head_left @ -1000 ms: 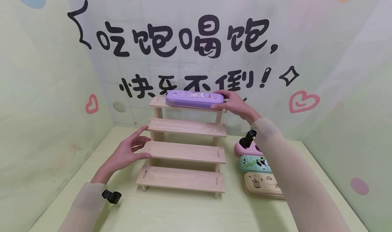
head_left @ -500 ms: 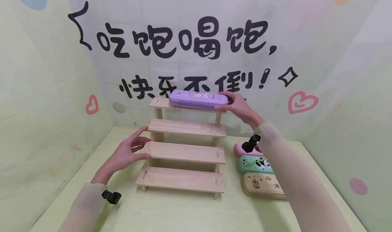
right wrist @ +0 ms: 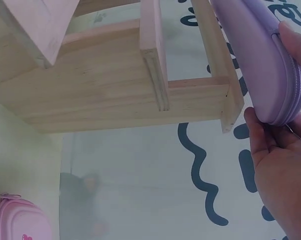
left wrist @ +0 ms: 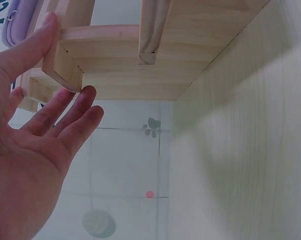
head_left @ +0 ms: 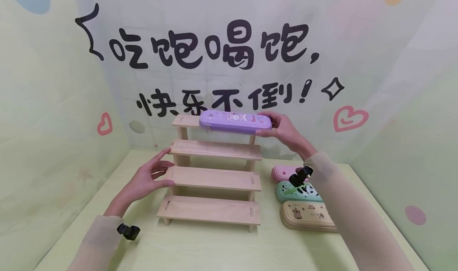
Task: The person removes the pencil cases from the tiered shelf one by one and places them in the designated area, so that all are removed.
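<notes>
A purple zip pencil case (head_left: 234,120) with a cartoon print is in my right hand (head_left: 282,130), which grips its right end, thumb in front. It overlaps the top shelf in the head view; in the right wrist view a gap shows between the case (right wrist: 260,60) and the wooden rack (right wrist: 100,80). The pale four-tier rack (head_left: 214,177) stands on the table. My left hand (head_left: 144,179) holds its left side, thumb at the front edge of one shelf and index fingertip at the shelf above. From the left wrist, this hand (left wrist: 35,135) spans a board's end.
Right of the rack lie three more pencil cases: pink (head_left: 282,172), green with pandas (head_left: 295,190) and cream (head_left: 304,215). My right forearm (head_left: 354,211) passes over part of them. A printed cloth wall (head_left: 214,8) stands close behind the rack.
The purple pencil case has shifted right and toward me, off the back of the top shelf, with my right hand. My left hand keeps its place on the rack.
</notes>
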